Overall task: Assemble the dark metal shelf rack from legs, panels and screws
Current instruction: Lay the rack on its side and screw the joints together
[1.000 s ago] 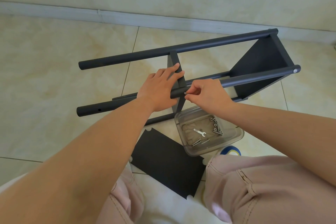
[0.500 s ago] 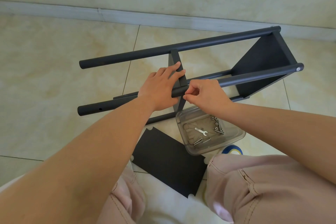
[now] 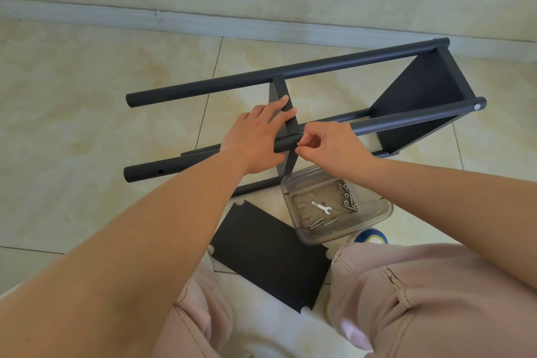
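The dark metal rack (image 3: pixel 290 73) lies on its side on the tiled floor, with round legs running left to right. One panel (image 3: pixel 418 102) is fixed at its right end and a second panel (image 3: pixel 283 113) stands edge-on at the middle. My left hand (image 3: pixel 255 139) wraps the near upper leg (image 3: pixel 406 118) beside the middle panel, fingers resting on that panel. My right hand (image 3: pixel 328 145) pinches at the leg where the panel meets it; whatever is between thumb and finger is hidden. A loose dark panel (image 3: pixel 270 253) lies flat between my knees.
A clear plastic tub (image 3: pixel 374 213) by my right knee holds several screws and a small flat wrench (image 3: pixel 321 207). A blue and yellow object (image 3: pixel 370 235) peeks from behind my right leg. The wall and skirting run just behind the rack.
My hands stay at the same joint. My right fingers have shifted slightly at the leg. The view has tilted a little.
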